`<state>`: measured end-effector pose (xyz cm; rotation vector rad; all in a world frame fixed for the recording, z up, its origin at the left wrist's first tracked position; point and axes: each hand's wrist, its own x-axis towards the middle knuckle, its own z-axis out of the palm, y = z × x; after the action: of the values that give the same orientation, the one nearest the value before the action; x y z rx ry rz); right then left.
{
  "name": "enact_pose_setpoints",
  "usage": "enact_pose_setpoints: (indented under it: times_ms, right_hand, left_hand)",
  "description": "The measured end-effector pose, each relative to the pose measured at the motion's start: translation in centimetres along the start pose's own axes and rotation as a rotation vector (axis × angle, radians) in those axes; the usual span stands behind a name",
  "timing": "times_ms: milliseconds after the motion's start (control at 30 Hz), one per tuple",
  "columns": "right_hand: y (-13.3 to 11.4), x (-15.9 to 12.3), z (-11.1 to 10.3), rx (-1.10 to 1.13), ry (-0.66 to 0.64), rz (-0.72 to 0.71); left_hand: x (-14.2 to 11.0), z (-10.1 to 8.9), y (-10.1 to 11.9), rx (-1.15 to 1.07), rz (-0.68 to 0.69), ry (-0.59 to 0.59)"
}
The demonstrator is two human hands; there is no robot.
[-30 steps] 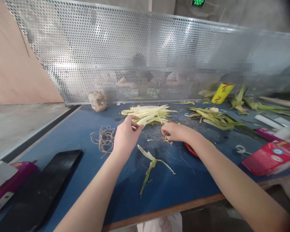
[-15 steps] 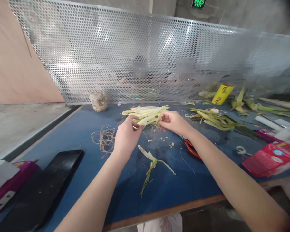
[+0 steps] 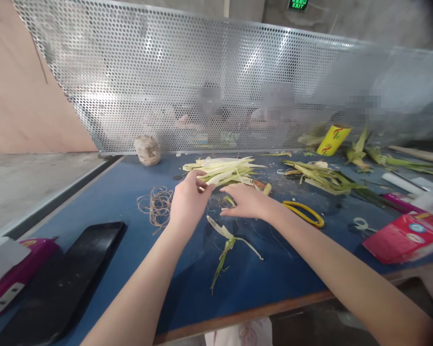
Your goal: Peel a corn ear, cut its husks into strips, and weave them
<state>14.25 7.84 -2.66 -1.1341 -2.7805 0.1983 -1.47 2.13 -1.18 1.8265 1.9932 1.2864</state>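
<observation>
My left hand (image 3: 191,199) pinches the near end of a pale corn husk strip at the front of a pile of corn husks (image 3: 227,166). Just right of it, my right hand (image 3: 247,201) hovers low over the table, thumb and fingers apart, near small husk scraps and thin fibres. Closer to me lies a knotted husk piece (image 3: 230,241) with pale arms and a green, frayed tail. The yellow handle of a pair of scissors (image 3: 306,215) shows beyond my right forearm, which hides part of them.
Tangled brown twine (image 3: 157,206) lies left of my left hand, with a black phone-like slab (image 3: 61,283) nearer. More green husks (image 3: 321,177), a yellow roll (image 3: 334,140) and a red packet (image 3: 406,236) are on the right. A perforated metal screen (image 3: 180,77) borders the far edge.
My right hand went up to the husk pile, then came back down toward me and opened. The scissors' yellow handle now shows instead of the red one. My left hand stays put.
</observation>
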Motion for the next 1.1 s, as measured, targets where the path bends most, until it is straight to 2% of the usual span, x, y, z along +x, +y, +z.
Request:
enact_pose_setpoints:
  times_ms: [133, 233, 600, 733, 833, 933, 1000, 1100]
  right_hand:
    - [-1.1, 0.3, 0.7, -0.123, -0.008, 0.081]
    - [-1.5, 0.5, 1.3, -0.133, -0.004, 0.079]
    - [-1.0, 0.9, 1.8, -0.008, -0.010, 0.047]
    - [-0.4, 0.8, 1.5, 0.065, -0.001, 0.079]
    - [0.5, -0.1, 0.5, 0.155, -0.019, 0.113]
    - [2.1, -2.0, -1.5, 0.238, -0.031, 0.161]
    - [4.1, -3.5, -3.3, 0.250, 0.037, 0.262]
    - [8.6, -5.4, -7.1, 0.199, 0.158, 0.457]
  left_hand:
    - [0.0, 0.1, -0.2, -0.008, 0.014, 0.005]
    - [0.1, 0.1, -0.3, -0.007, 0.023, 0.012]
    - [-0.1, -0.1, 0.0, -0.014, 0.023, 0.013]
    - [0.0, -0.2, 0.0, -0.012, 0.016, 0.013]
    - [-0.1, -0.3, 0.1, -0.008, 0.015, 0.011]
    - [-0.2, -0.4, 0.3, -0.014, 0.005, -0.014]
    - [-0.2, -0.4, 0.3, -0.019, -0.003, -0.027]
    - [-0.2, -0.4, 0.3, -0.014, -0.006, -0.025]
